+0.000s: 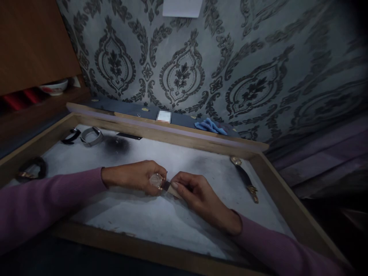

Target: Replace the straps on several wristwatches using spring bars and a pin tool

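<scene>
Near the middle of a shallow wooden tray [189, 138], my left hand [138, 176] is closed around a wristwatch [156, 180] with a round pale dial and a thin gold-coloured case. My right hand [198, 195] pinches the watch's strap between thumb and fingers, to the right of the case. The strap looks dark near the case and tan farther along. Fingers hide the strap's far end. Both hands are above the tray's white floor [143, 218].
A black-strapped watch [244, 174] lies at the tray's right. At the left are a grey watch [92, 136], a small black watch [71, 136] and a dark bracelet-like band [33, 168]. A flat black strip [129, 136] lies at the back; a blue cloth [211, 125] sits behind the rim.
</scene>
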The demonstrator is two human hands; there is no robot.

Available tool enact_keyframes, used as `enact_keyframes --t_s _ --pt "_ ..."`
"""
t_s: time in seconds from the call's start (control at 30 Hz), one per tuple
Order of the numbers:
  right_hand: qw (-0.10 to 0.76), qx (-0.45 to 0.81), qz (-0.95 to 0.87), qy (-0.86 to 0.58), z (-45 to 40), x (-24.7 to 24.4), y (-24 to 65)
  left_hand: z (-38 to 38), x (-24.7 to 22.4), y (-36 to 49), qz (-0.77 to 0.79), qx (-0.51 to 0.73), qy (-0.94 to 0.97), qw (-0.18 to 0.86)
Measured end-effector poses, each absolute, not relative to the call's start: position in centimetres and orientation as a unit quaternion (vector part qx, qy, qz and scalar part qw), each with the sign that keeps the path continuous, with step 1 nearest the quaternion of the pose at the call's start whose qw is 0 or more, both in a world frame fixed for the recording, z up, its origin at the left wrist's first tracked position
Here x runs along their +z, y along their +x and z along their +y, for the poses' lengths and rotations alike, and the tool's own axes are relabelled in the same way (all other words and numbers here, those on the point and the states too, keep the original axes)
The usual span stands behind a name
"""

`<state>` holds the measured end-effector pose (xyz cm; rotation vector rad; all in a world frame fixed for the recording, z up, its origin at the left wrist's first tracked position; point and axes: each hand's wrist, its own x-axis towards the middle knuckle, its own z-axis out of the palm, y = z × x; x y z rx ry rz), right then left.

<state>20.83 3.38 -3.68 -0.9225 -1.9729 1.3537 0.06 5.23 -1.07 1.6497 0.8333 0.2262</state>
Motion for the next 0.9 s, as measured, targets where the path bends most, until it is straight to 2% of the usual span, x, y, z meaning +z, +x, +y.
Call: enact_keyframes --t_s 0.33,0.9 --pt "0.289 0.482 -0.746 -0.357 3.52 -3.59 20.99 5.17 -1.01 0.09 0.353 0.102 0.715 0.595" --pt "0.283 0.433 -0.774 -0.364 3.59 -3.21 21.16 5.02 -1.11 0.05 0.355 0.135 0.793 0.477"
